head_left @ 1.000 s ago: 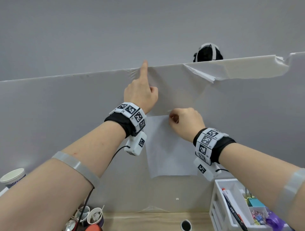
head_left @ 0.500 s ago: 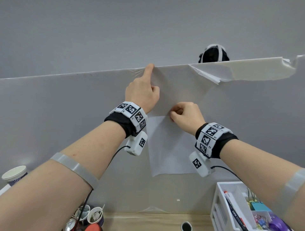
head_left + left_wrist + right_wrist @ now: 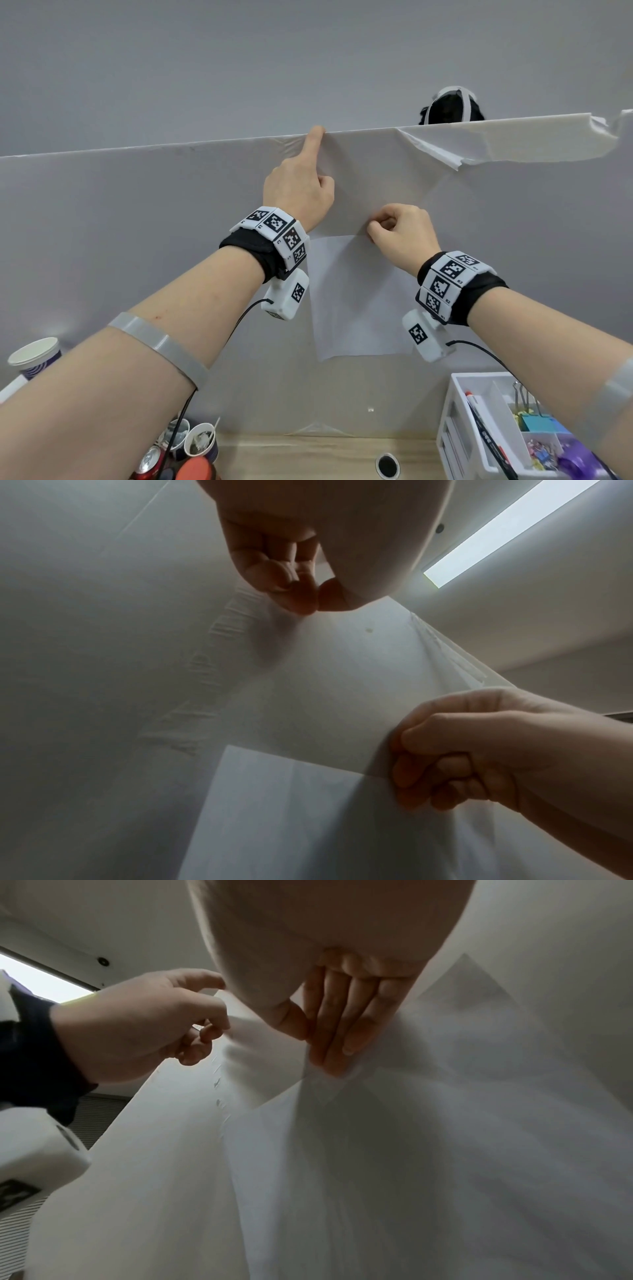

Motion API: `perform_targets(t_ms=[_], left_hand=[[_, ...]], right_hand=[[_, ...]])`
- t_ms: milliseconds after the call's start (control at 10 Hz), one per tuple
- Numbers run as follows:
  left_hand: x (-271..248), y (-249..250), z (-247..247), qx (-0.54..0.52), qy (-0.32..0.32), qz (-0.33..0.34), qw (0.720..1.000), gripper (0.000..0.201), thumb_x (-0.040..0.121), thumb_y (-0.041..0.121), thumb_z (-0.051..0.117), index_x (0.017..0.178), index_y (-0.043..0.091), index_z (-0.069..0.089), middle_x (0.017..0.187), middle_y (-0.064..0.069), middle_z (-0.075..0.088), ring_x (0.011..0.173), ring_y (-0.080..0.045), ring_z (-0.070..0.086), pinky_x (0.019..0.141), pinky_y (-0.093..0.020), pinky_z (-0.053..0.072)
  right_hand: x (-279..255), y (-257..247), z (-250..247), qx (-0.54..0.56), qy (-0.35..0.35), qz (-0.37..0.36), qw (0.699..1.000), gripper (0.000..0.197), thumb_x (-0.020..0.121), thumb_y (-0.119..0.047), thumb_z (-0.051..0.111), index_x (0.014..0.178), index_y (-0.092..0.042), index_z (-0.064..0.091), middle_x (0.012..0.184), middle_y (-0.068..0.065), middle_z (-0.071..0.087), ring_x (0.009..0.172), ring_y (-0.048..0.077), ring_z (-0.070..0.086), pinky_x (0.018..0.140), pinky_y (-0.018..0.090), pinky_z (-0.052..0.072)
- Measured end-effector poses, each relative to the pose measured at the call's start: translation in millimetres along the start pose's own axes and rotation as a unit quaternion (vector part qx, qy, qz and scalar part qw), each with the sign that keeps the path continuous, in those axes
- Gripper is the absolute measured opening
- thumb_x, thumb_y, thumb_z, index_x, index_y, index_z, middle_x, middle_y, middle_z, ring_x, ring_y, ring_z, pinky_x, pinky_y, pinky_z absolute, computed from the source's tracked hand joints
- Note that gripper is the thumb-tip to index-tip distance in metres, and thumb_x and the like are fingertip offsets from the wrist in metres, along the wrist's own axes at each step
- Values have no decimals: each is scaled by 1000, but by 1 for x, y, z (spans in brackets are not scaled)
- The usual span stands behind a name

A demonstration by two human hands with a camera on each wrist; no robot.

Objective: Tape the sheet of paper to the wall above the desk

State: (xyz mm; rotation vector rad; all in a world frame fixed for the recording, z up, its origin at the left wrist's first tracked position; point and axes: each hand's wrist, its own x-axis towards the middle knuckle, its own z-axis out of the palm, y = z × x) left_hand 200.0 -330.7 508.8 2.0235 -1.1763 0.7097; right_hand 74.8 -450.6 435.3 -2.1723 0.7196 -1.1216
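A white sheet of paper [image 3: 356, 301] lies flat against the grey partition wall [image 3: 137, 222] above the desk. My left hand [image 3: 301, 192] reaches up, its straight index fingertip [image 3: 317, 132] pressing on the wall's top edge and the other fingers curled. My right hand [image 3: 400, 233] is curled at the sheet's top edge, right of centre. In the right wrist view its fingertips [image 3: 329, 1056] and thumb pinch a clear strip of tape [image 3: 325, 1088] where it overlaps the paper [image 3: 377, 1177]. The tape is hard to make out in the head view.
Loose protective film [image 3: 513, 144] peels off the wall's top right, and someone's head [image 3: 448, 109] shows behind it. On the wooden desk [image 3: 308, 459] stand paper cups [image 3: 34, 356], more cups [image 3: 202, 442] and a can [image 3: 150, 462] at left, and a white organiser [image 3: 479, 428] at right.
My left index fingertip has come down from just above the wall's top edge onto it. My right hand has shifted slightly up and right along the sheet's top edge.
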Motion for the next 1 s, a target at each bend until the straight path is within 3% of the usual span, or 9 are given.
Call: perform_targets(t_ms=[200, 400, 700, 900, 1000], left_hand=[[0, 0, 0, 5, -2, -2, 1000, 73, 80, 13, 50, 147, 29, 27, 69, -6, 62, 66, -33, 52, 61, -34, 40], [-1, 2, -4, 12, -13, -6, 1000, 74, 79, 13, 49, 147, 30, 25, 66, -4, 58, 67, -34, 54, 62, -35, 40], [-9, 7, -14, 30, -44, 3, 999, 82, 77, 15, 49, 151, 31, 15, 70, -7, 62, 66, -35, 57, 61, -35, 45], [-16, -3, -29, 12, -39, -3, 999, 86, 77, 17, 51, 152, 26, 11, 67, -4, 62, 62, -32, 58, 60, -36, 47], [-57, -16, -26, -21, -45, 17, 999, 63, 78, 20, 55, 138, 21, 35, 67, -1, 63, 65, -32, 62, 63, -41, 53]], right_hand=[[-4, -3, 0, -20, -63, -18, 998, 22, 71, -20, 55, 78, -24, 76, 67, -4, 73, 73, 19, 68, 74, 35, 59], [-1, -4, -13, 11, -11, 5, 1000, 18, 73, -17, 56, 75, -20, 73, 67, 1, 74, 73, 22, 68, 74, 37, 59], [-14, -3, -37, 11, -10, 11, 1000, 14, 75, -14, 59, 76, -20, 72, 67, -2, 70, 73, 20, 66, 78, 38, 59], [-34, -13, -62, 13, -50, 1, 999, 13, 78, -13, 60, 76, -21, 70, 74, 5, 75, 77, 22, 72, 79, 42, 60], [-54, -36, -89, 94, -27, -25, 995, 14, 85, -6, 63, 81, -17, 70, 77, 9, 77, 76, 22, 74, 74, 35, 58]])
